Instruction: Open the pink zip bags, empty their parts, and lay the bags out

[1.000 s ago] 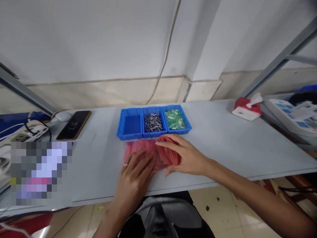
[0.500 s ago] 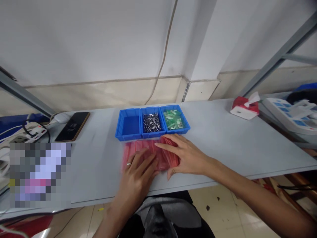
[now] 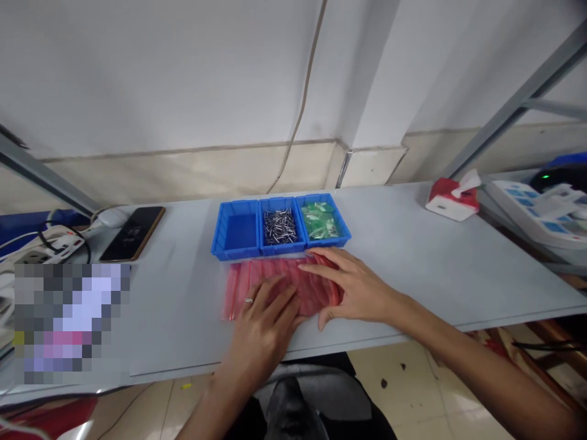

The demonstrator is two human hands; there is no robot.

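- Red translucent plastic bags lie in a flattened, overlapping stack on the tabletop, just in front of the blue tray and touching its near edge.
- The left hand rests palm down on the stack's near middle, with the fingers open and slightly spread, pointing away from the body and up toward the tray. A ring sits on one finger. The forearm rises from the bottom of the view.
- The right hand lies flat on the stack's right end, with the fingers stretched leftward and the thumb low near the tabletop's front edge. The arm reaches in from the lower right.
- Neither hand closes around anything; both press open on the bags.
- A blue three-compartment tray stands beyond the bags. Its middle compartment holds metal pins, and its right compartment holds green pieces, too small to identify.
- Left of the tray lies a black smartphone, beside a white power strip.
- Toward the right stands a red-and-white tissue box.
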